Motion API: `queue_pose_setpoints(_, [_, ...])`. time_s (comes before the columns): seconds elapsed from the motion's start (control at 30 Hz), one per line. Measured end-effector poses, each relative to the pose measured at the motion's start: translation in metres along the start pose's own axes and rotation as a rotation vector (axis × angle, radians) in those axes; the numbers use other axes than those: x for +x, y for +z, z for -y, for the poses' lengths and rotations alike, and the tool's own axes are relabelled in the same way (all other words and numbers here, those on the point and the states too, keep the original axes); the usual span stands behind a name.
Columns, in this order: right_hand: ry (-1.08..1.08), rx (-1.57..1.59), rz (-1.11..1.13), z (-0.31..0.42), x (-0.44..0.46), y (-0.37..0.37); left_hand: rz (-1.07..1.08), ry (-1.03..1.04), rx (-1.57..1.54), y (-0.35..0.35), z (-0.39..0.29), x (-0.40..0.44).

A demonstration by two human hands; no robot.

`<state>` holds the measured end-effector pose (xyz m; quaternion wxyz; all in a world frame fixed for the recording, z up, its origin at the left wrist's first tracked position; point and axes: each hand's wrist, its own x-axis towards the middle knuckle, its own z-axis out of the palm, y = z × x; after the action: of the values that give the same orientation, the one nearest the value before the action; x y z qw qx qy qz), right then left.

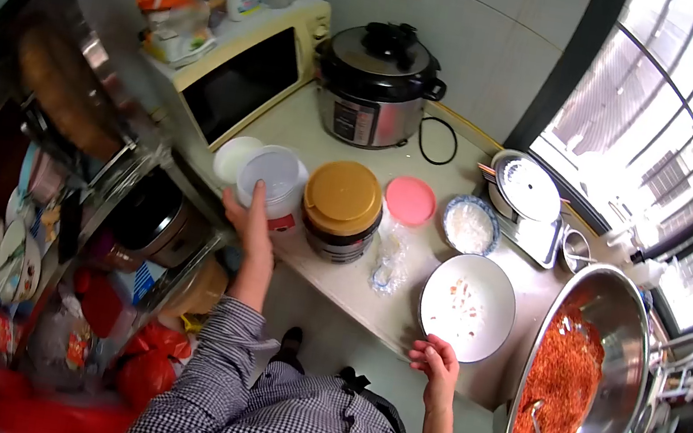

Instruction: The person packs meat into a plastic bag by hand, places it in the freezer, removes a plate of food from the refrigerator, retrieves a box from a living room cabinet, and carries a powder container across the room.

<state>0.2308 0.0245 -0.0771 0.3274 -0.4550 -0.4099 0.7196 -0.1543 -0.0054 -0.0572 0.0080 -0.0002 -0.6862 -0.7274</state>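
Note:
My left hand [252, 228] rests against the near side of a white plastic tub [281, 207] with a translucent lid, its fingers stretched out. Just right of that tub stands a dark jar with a gold lid [342, 196]. My right hand [436, 369] hangs close to the near rim of a white bowl [487, 327], fingers loosely bent and apart, with nothing visible in them. Small reddish and pale bits lie in the bowl. Behind it is a blue-rimmed bowl of white contents [470, 226]. A crumpled clear plastic bag [390, 263] lies beside the jar.
A large steel basin [636, 376] on the right holds red, crumbly food and a spoon [539, 432]. At the back are an electric pressure cooker [370, 121] and a microwave [246, 80]. A pink lid [411, 201] lies mid-counter. Cluttered shelves [118, 214] stand left.

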Motion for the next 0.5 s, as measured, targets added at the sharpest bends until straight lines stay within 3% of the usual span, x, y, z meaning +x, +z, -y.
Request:
queue_pose_setpoints(0.03, [-0.029,-0.023,-0.014,0.001,-0.001,0.009,0.177,-0.098,-0.217,-0.001,0.017,0.023])
queue_pose_setpoints(0.1, [-0.026,0.003,-0.036,0.001,0.0,0.031,0.375,-0.353,-0.212,-0.008,0.001,0.037])
queue_pose_setpoints(0.2, [-0.033,-0.027,0.015,-0.005,0.011,0.067,0.427,-0.448,-0.189,-0.033,-0.048,0.019])
queue_pose_setpoints(0.33, [-0.017,-0.156,0.177,-0.008,0.022,0.107,0.437,-0.172,-0.235,-0.068,-0.045,0.022])
queue_pose_setpoints(0.5, [-0.161,-0.142,0.425,0.014,0.041,0.173,0.599,0.008,-0.165,-0.088,-0.108,0.005])
